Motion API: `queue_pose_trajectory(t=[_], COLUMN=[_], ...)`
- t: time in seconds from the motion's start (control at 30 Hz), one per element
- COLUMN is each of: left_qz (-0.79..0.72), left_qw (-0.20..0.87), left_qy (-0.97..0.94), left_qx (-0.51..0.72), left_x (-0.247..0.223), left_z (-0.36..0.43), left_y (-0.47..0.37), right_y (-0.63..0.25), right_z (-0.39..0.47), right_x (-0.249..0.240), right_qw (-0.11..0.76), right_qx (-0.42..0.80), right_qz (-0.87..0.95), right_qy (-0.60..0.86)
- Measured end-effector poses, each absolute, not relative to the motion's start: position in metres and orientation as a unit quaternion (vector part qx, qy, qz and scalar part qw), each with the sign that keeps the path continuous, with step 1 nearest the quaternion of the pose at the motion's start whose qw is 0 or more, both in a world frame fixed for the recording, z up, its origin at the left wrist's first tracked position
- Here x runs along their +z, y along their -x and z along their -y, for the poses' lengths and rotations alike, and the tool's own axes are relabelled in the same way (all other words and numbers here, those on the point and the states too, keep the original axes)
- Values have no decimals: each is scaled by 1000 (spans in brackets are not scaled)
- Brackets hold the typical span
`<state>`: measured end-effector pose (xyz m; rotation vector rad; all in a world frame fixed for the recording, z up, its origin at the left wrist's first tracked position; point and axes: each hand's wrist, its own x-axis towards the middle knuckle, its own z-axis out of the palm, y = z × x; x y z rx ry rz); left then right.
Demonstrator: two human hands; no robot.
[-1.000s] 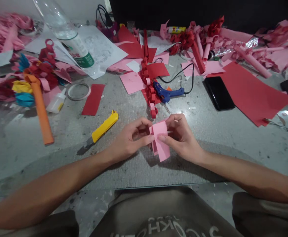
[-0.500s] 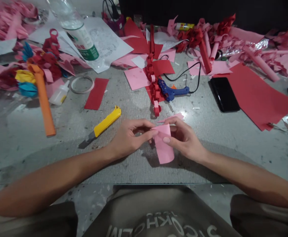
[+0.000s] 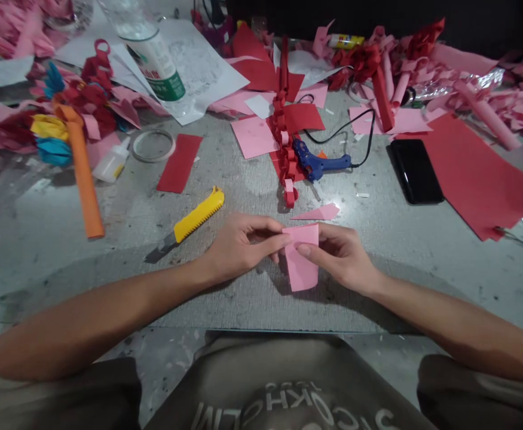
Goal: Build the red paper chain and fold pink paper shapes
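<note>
Between my two hands is a piece of pink paper, its lower end curling slightly over the table. My left hand pinches its upper left edge between thumb and fingers. On the other side my right hand grips it, thumb in front and fingers hidden behind. Just beyond lies a narrow pink paper scrap. A red and pink paper chain runs away from me, beside a blue glue gun. Left of my left hand rests a yellow utility knife with its blade out.
A red paper strip, tape roll, glue bottle and orange paper roll lie on the left. A plastic bottle stands behind them. To the right are a black phone and a red sheet.
The top of the pink paper has turned flatter towards me, and my right fingers have slid behind it. More of the pink scrap shows. The whole view has shifted slightly.
</note>
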<state>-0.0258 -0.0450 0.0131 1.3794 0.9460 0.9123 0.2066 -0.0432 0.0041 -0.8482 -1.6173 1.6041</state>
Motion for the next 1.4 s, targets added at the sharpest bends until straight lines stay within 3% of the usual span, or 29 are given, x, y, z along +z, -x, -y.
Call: queue_pose_trajectory(t=[1.4], left_qz=[-385], left_qw=[549], left_qy=[-655], left_qx=[347], left_x=[16], left_z=[47], left_y=[28], right_y=[-209], right_z=[40], right_x=[8], right_qw=[336], right_qx=[589], right_qz=[649], right_qy=[343])
